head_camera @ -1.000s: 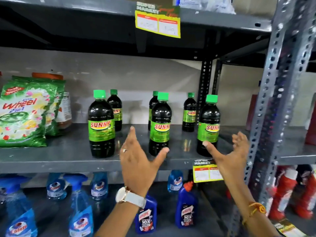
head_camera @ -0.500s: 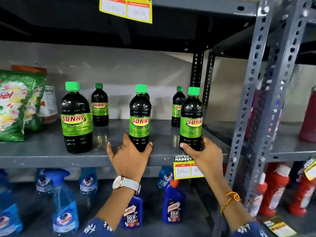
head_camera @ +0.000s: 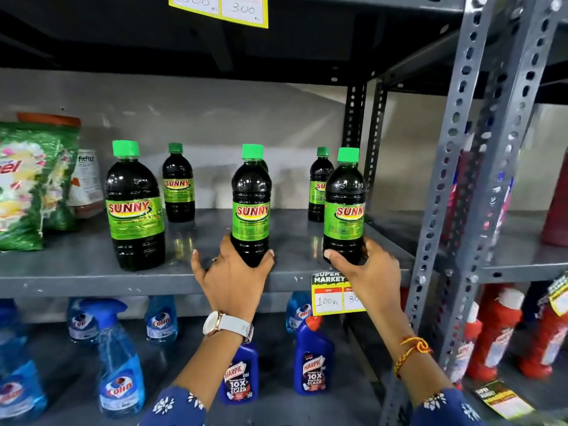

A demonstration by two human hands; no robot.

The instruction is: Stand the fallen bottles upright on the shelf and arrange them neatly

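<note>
Several dark Sunny bottles with green caps stand upright on the grey shelf (head_camera: 76, 276). My left hand (head_camera: 232, 279) grips the base of the middle front bottle (head_camera: 251, 207). The right front bottle (head_camera: 344, 207) is held low down by my right hand (head_camera: 368, 276). A larger left front bottle (head_camera: 135, 207) stands alone, untouched. Behind them stand a back left bottle (head_camera: 178, 184) and a back right bottle (head_camera: 319, 186); another is mostly hidden behind the middle one. No bottle lies on its side in view.
Green detergent bags (head_camera: 27, 182) and a jar (head_camera: 87, 182) fill the shelf's left end. A perforated steel upright (head_camera: 455, 179) rises just right of my right hand. A price tag (head_camera: 330, 295) hangs on the shelf edge. Spray and cleaner bottles stand on the shelf below.
Both hands went from open and hovering in front of the shelf to closing round the bases of the middle and right front bottles. The view moved closer.
</note>
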